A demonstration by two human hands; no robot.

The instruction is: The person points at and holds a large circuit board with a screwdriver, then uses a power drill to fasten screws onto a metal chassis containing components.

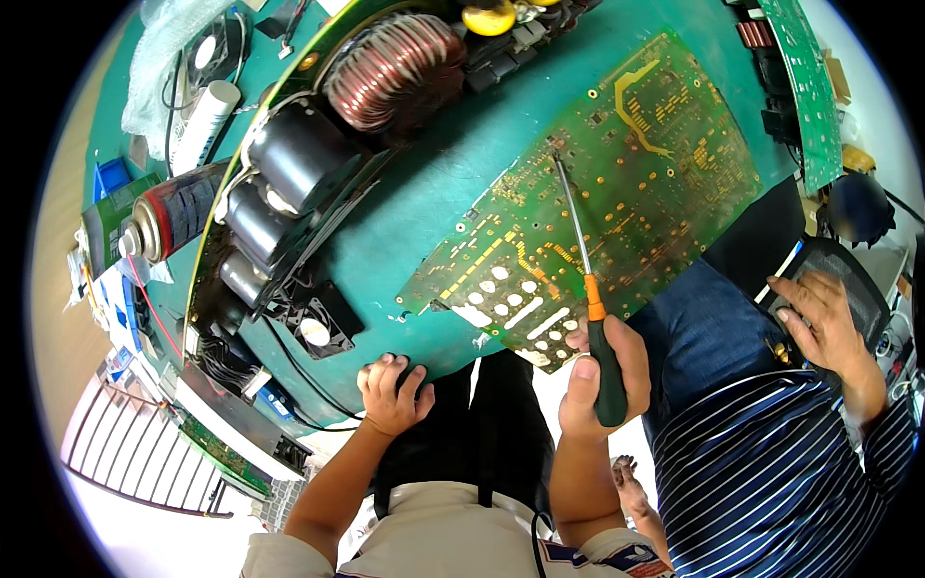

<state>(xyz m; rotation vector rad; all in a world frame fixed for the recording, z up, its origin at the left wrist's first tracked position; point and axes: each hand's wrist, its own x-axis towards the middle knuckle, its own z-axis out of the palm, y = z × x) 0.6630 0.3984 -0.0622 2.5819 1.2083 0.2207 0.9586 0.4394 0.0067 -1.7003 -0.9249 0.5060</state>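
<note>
In the head view my right hand (pixel 602 380) grips a screwdriver (pixel 609 380) with a green-and-orange handle. Its long shaft lies across a large green circuit board (pixel 694 144), with the tip at small components in the board's upper middle. The board has yellow traces and white patches near its lower end. My left hand (pixel 395 390) has its fingers curled on the front edge of the green mat (pixel 405 241), left of the board and below a small black fan (pixel 337 318).
An assembly (pixel 385 67) with coil and capacitors spans the upper left. Spray cans (pixel 178 217), a white tube (pixel 200 130) and wires lie left. Another board (pixel 805 96) stands upper right. A seated person in striped clothing (pixel 761 462) is at right, their hand (pixel 819 328) near a black mesh item.
</note>
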